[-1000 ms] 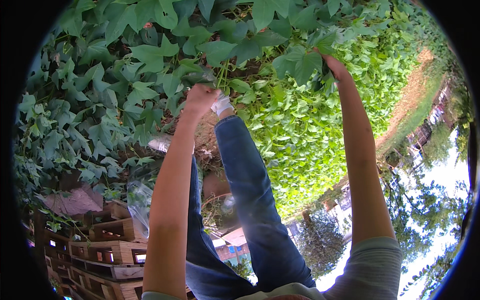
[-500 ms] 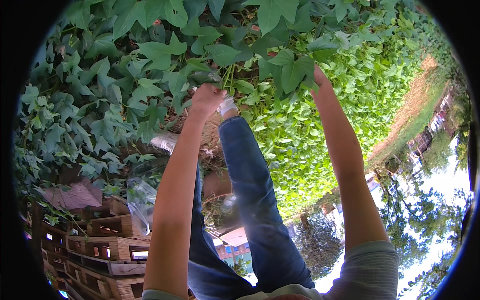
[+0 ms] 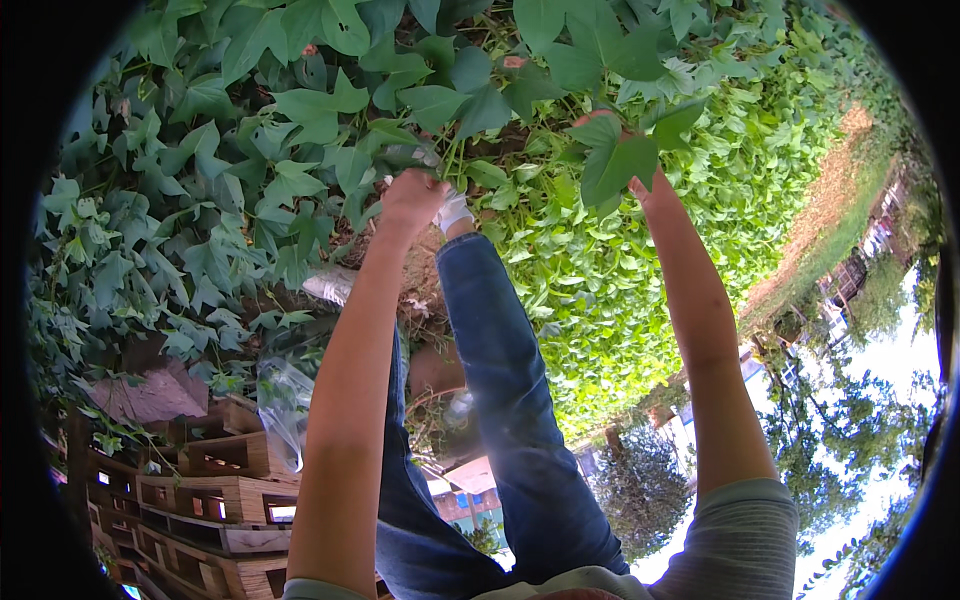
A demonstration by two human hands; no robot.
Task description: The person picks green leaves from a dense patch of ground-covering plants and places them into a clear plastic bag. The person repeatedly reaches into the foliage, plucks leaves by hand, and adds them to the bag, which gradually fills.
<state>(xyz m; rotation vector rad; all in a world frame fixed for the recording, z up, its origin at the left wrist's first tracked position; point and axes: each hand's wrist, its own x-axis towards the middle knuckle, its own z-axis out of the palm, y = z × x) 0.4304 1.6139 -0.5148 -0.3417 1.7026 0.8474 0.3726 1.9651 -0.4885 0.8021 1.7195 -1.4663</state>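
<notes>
My left hand (image 3: 410,200) is closed round a small bunch of thin green stems (image 3: 455,160), which stand up out of the fist just above a shoe and white sock (image 3: 455,209). My right hand (image 3: 650,190) is farther right, largely covered by a broad lobed green leaf (image 3: 618,165). Its thumb side shows below the leaf and some fingers show above it. The hand appears to grip the leaf's stem, though the grip itself is hidden. Dense lobed vine leaves (image 3: 320,105) surround the left hand and spread beyond both hands.
Lower, bright green leafy plants (image 3: 600,290) grow to the right. My jeans-clad leg (image 3: 510,370) stands between my arms. At left lie a flat stone (image 3: 150,392), a clear plastic bag (image 3: 284,400) and stacked wooden pallets (image 3: 215,500). A bare strip of ground (image 3: 815,205) curves along the right.
My right hand has shifted right and slightly nearer, and the broad leaf has travelled with it. My left hand stays in place on the stems.
</notes>
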